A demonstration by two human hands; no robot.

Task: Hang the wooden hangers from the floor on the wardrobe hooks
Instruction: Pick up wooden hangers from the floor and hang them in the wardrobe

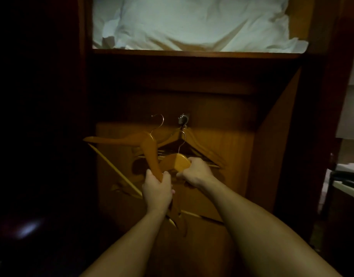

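Fingers (166, 176) of left hand (157, 188) curled round arm of tilted wooden hanger (150, 148), left of wardrobe hook (183, 119). Right hand (194, 172) grips second hanger (176, 160) directly below wardrobe hook. Hung hangers (202, 148) behind, on same hook.

Bedding (192, 23) lay on a shelf (192, 53) across the top of the wardrobe (272, 136). Below the shelf, on the back panel, sat the wardrobe hook (183, 118), with the hung hangers (202, 148) against the panel beneath it. In front of these the right hand (196, 171) held the near hanger (175, 160) just under that hook. To its left, the left hand (157, 189) held the tilted hanger (150, 148), whose wire top stood left of the wardrobe hook and apart from it.
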